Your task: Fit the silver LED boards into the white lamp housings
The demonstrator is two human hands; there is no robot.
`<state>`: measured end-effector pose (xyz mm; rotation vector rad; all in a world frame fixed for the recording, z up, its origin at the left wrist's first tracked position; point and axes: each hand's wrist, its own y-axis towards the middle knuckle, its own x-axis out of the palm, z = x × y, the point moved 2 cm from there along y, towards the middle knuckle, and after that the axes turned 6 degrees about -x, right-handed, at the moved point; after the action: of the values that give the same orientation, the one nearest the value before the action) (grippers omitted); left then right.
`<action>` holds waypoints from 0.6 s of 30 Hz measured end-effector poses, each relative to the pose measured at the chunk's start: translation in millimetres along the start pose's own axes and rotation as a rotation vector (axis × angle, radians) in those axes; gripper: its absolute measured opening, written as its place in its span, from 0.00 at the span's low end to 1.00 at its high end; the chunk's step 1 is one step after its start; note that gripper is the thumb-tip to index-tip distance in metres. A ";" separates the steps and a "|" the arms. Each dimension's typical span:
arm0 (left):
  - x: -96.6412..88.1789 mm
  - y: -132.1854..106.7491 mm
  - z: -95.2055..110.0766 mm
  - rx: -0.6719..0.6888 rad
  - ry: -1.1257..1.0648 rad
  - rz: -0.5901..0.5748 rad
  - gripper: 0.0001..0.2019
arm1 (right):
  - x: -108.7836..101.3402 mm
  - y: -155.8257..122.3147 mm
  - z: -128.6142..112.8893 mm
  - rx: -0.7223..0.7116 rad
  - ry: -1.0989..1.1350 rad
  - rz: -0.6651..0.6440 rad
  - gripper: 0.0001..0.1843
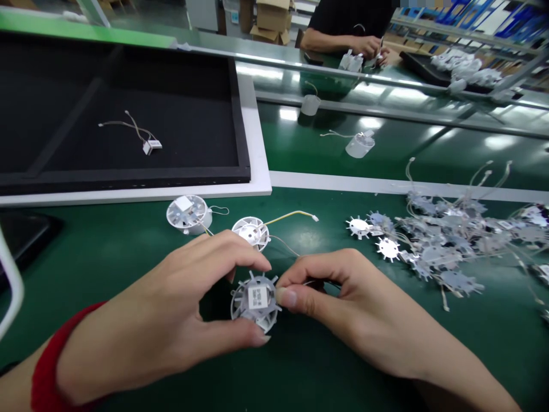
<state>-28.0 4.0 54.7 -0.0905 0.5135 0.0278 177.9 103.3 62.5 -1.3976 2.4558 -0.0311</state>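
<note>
My left hand (171, 320) curls round a small round grey finned part (256, 300) with a white label, gripping its rim between thumb and fingers just above the green mat. My right hand (343, 303) pinches the same part's right edge with thumb and forefinger, a thin wire running under the fingers. Just behind lie two similar white round housings (189, 213), (251, 232), the second with a yellow wire (291, 216) trailing right.
A pile of several star-shaped finned discs with wires (446, 240) lies at the right. A black tray (120, 109) holding a small wired connector (150, 144) sits at the left rear. Across the conveyor, another person's hands (364, 46) work on white parts. More white housings (359, 144) rest on the belt.
</note>
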 end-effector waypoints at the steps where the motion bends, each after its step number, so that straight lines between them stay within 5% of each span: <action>1: -0.1 0.2 -2.0 0.059 0.045 -0.015 0.15 | 0.3 -0.2 1.0 0.012 -0.011 -0.013 0.13; 6: 0.7 -0.3 -10.1 0.290 0.243 -0.070 0.17 | 4.2 -0.7 4.6 0.024 -0.132 -0.018 0.10; 18: 6.8 -0.2 -16.3 0.359 0.356 -0.094 0.19 | 6.9 2.0 4.5 0.093 -0.199 -0.061 0.10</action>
<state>-30.0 2.3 37.3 0.2363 0.8618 -0.1751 174.2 99.2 56.1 -1.3651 2.2212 -0.0189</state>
